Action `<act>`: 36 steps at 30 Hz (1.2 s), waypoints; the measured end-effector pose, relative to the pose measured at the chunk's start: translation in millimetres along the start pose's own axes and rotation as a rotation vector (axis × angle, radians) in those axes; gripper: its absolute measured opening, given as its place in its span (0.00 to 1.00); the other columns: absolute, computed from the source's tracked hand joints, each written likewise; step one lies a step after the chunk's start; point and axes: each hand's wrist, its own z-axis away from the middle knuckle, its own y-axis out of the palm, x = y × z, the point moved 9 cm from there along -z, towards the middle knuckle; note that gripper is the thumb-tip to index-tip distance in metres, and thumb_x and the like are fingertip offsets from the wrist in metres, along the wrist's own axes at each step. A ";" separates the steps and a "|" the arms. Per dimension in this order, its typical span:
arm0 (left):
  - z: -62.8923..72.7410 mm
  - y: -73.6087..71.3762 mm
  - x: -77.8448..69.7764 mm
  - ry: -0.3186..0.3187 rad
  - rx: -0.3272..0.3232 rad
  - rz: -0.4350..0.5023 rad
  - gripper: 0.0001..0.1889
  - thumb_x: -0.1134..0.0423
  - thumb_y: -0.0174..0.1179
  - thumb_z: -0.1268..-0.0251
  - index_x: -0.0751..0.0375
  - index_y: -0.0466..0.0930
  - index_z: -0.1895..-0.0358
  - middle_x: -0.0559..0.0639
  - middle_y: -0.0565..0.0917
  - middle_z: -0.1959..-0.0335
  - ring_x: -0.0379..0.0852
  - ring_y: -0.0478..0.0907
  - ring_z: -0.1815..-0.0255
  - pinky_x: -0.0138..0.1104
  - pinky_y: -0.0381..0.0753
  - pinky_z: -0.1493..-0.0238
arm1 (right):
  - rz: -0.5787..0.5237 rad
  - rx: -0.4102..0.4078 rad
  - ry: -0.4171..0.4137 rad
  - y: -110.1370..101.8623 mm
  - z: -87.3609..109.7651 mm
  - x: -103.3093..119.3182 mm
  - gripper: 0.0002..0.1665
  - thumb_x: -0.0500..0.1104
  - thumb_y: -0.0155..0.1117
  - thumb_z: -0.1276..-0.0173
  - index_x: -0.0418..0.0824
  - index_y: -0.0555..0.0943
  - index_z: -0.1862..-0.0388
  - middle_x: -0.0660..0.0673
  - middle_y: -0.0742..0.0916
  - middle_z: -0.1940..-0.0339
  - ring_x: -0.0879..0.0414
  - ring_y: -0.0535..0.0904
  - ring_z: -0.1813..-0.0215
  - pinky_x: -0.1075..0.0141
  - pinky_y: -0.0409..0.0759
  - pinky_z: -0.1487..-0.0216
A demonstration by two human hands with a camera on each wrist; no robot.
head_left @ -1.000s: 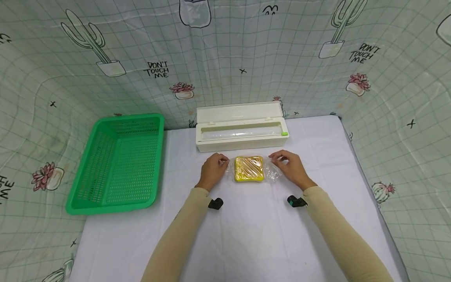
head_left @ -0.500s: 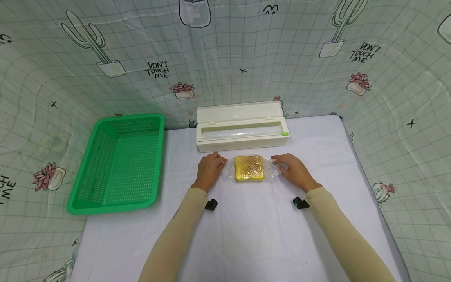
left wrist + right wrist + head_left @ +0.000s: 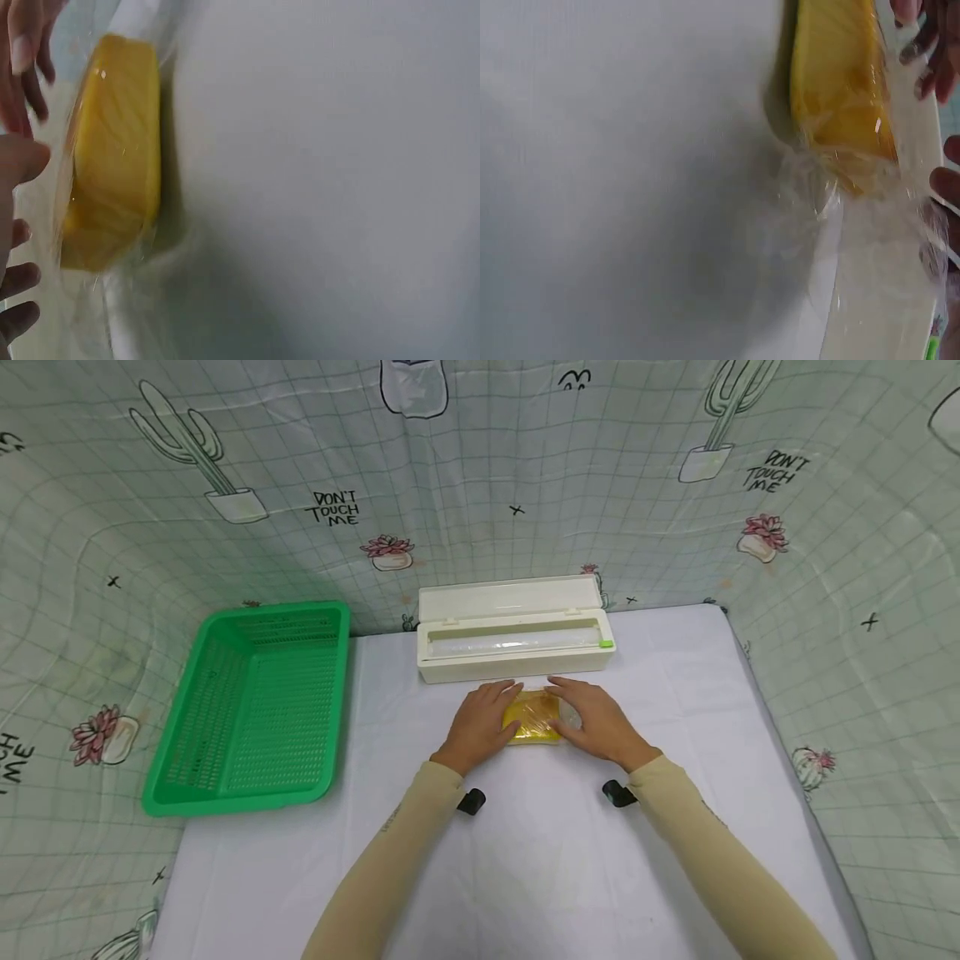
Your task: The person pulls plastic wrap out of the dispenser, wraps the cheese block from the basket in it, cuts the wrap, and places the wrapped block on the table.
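A yellow, rounded-square block, bread-like in shape and wrapped in clear cling film, lies on the white cloth between the two hands. In the head view the left hand reaches over its left edge with fingers extended. From the other side comes the right hand, its fingers also spread at the block's right edge. Whether the fingertips touch the block is hard to tell. Loose, crumpled film sticks out from one end in the right wrist view. In the left wrist view the block appears beside the fingers.
Just behind the hands stands a white cling film dispenser, lid raised, with a roll inside and a green slider at its right end. A green perforated basket is on the left. Patterned fabric hangs around the table.
Both hands have let go of the film's outer ends and moved inward over the block's sides, covering part of it. The basket and the dispenser stay put.
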 end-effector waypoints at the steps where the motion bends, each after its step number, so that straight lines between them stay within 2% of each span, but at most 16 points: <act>1: -0.3 3.5 -3.7 0.024 0.024 -0.011 0.32 0.52 0.67 0.25 0.58 0.72 0.23 0.55 0.74 0.24 0.55 0.70 0.24 0.47 0.69 0.24 | 0.022 0.037 -0.007 6.8 -2.4 4.6 0.36 0.51 0.69 0.27 0.34 0.76 0.26 0.36 0.76 0.22 0.36 0.72 0.24 0.39 0.68 0.24; 3: 1.0 9.5 -8.4 0.058 0.058 -0.045 0.33 0.49 0.66 0.24 0.59 0.71 0.23 0.55 0.73 0.23 0.54 0.69 0.24 0.47 0.67 0.23 | 0.054 0.098 -0.014 18.5 -4.3 10.4 0.46 0.56 0.73 0.29 0.33 0.71 0.22 0.36 0.73 0.20 0.36 0.70 0.22 0.40 0.67 0.23; 5: 3.1 12.4 -11.0 0.082 0.070 -0.070 0.33 0.48 0.67 0.25 0.59 0.73 0.24 0.54 0.73 0.23 0.53 0.69 0.24 0.45 0.67 0.23 | 0.084 0.120 -0.024 23.9 -2.9 14.5 0.49 0.56 0.76 0.31 0.32 0.69 0.21 0.36 0.73 0.20 0.36 0.69 0.21 0.41 0.68 0.23; 9: 7.0 14.7 -12.4 0.105 0.076 -0.110 0.33 0.45 0.67 0.26 0.59 0.76 0.26 0.53 0.73 0.23 0.52 0.69 0.23 0.43 0.66 0.23 | 0.139 0.099 -0.062 26.0 2.1 19.6 0.47 0.51 0.79 0.33 0.31 0.71 0.22 0.35 0.74 0.21 0.36 0.69 0.21 0.41 0.70 0.25; 13: 9.1 16.0 -12.8 0.101 0.094 -0.129 0.32 0.44 0.67 0.27 0.57 0.77 0.27 0.52 0.72 0.22 0.52 0.67 0.22 0.43 0.65 0.22 | 0.178 0.082 -0.096 27.5 5.4 22.8 0.44 0.48 0.78 0.32 0.30 0.73 0.24 0.35 0.75 0.22 0.36 0.70 0.22 0.42 0.72 0.26; 18: 10.4 21.3 -12.9 0.087 0.132 -0.171 0.31 0.46 0.65 0.25 0.56 0.76 0.26 0.50 0.71 0.21 0.52 0.65 0.20 0.44 0.64 0.20 | 0.207 0.112 -0.106 34.2 6.9 24.2 0.42 0.48 0.76 0.29 0.29 0.72 0.24 0.34 0.75 0.22 0.36 0.70 0.22 0.43 0.71 0.25; 22: 10.9 23.9 -12.0 0.081 0.143 -0.194 0.31 0.46 0.65 0.24 0.56 0.75 0.25 0.50 0.70 0.19 0.51 0.64 0.19 0.43 0.62 0.20 | 0.191 0.137 -0.109 34.3 8.6 21.6 0.46 0.47 0.78 0.31 0.30 0.69 0.21 0.34 0.73 0.20 0.36 0.68 0.20 0.43 0.69 0.23; 26: 9.8 22.7 -12.0 0.102 0.153 -0.188 0.30 0.48 0.64 0.23 0.55 0.73 0.24 0.50 0.68 0.18 0.52 0.63 0.18 0.43 0.60 0.19 | 0.158 0.144 -0.088 27.7 11.4 11.9 0.55 0.45 0.83 0.38 0.35 0.65 0.18 0.35 0.67 0.16 0.34 0.64 0.19 0.41 0.65 0.22; 29: 9.9 21.2 -11.8 0.127 0.183 -0.174 0.29 0.52 0.64 0.22 0.55 0.72 0.23 0.50 0.66 0.17 0.52 0.62 0.17 0.43 0.58 0.17 | 0.139 0.166 -0.067 24.6 15.8 4.2 0.60 0.43 0.87 0.44 0.38 0.64 0.17 0.35 0.65 0.16 0.34 0.66 0.20 0.39 0.66 0.23; 36: 9.4 19.1 -10.4 0.173 0.252 -0.254 0.25 0.61 0.55 0.16 0.53 0.70 0.21 0.47 0.64 0.16 0.50 0.57 0.15 0.42 0.52 0.15 | 0.135 0.242 -0.066 28.0 26.1 5.4 0.58 0.45 0.85 0.41 0.39 0.63 0.17 0.34 0.68 0.18 0.34 0.72 0.25 0.39 0.73 0.28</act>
